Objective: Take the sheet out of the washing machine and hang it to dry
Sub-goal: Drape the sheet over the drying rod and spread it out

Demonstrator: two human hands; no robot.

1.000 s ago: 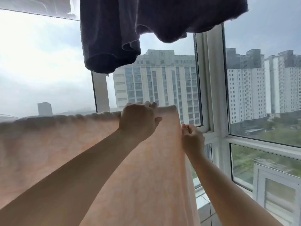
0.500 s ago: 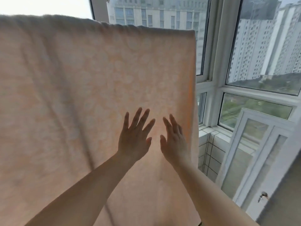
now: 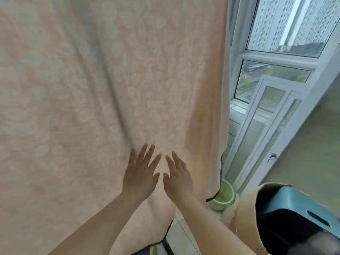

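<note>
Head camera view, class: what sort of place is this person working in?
Probably an enclosed apartment balcony used for drying laundry. A peach sheet hangs full length before white-framed windows overlooking tower blocks, and a green basket sits on the floor.

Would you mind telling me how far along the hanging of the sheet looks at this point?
Nearly finished, it seems. Done: the peach sheet hangs down in front of the window, its top out of view. In hand: the left hand and right hand lie open, fingers spread, against the cloth, apparently smoothing it. Left: long diagonal creases remain, and the bottom edge near the green basket may want straightening.
</note>
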